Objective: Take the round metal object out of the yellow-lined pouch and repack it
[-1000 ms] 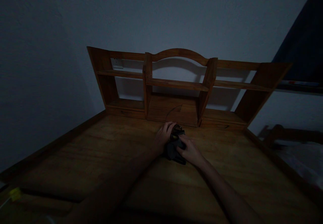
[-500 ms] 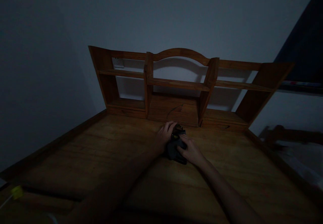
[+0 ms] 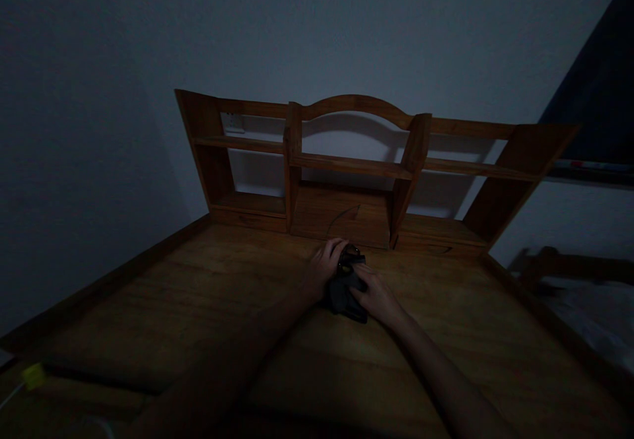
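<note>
The room is dim. A small dark object (image 3: 349, 253) rests on the wooden desk (image 3: 208, 294), partly wrapped in a dark cloth (image 3: 343, 297). My left hand (image 3: 324, 267) curls round the object from the left. My right hand (image 3: 376, 295) presses the dark cloth against it from the right, fingers closed on the cloth. What the object is cannot be made out in this light.
A wooden shelf unit (image 3: 356, 162) with open compartments stands at the back of the desk against a pale wall. A raised wooden rail (image 3: 109, 284) runs along the desk's left edge. A small yellow item (image 3: 30, 376) lies at the near left corner. Furniture shows dimly at right.
</note>
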Demonstrator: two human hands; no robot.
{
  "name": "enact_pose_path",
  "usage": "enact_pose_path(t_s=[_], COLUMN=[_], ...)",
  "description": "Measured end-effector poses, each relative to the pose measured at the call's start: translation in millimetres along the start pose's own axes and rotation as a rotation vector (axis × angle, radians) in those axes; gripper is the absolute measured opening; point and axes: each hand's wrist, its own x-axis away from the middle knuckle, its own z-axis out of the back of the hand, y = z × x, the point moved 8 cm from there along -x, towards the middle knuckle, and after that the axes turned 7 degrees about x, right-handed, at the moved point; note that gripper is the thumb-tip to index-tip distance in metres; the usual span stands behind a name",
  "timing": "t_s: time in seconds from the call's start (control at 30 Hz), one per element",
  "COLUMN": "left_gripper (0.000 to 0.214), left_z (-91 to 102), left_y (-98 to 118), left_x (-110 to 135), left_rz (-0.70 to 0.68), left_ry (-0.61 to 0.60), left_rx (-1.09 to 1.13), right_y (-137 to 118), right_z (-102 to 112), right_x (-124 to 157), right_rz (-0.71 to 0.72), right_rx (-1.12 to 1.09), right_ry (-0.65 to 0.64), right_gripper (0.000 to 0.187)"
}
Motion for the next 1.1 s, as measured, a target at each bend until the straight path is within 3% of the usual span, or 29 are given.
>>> enact_pose_path(t_s=[0.4, 0.7, 0.93, 1.1], left_gripper=[0.065, 0.065, 0.065, 0.065], left_z=[1.1, -15.5, -8.1, -14.3], left_y=[9, -18, -9, -14], left_x=[2, -3, 0, -1], left_rz=[-0.047, 0.023, 0.021, 0.018], left_ry=[-0.054, -0.054, -0.043, -0.044], left_rx=[-0.001, -0.026, 0.009, 0.021], right_y=[6, 7, 7, 10], right_z=[3, -13, -9, 0], right_x=[2, 3, 3, 3], right_rz=[0.011, 0.084, 0.054, 0.008], right_rx=[0.058, 0.0, 0.015, 0.037], right_ry=[0.036, 0.018, 0.023, 0.086], right_gripper=[0.043, 0.059, 0.056, 0.052])
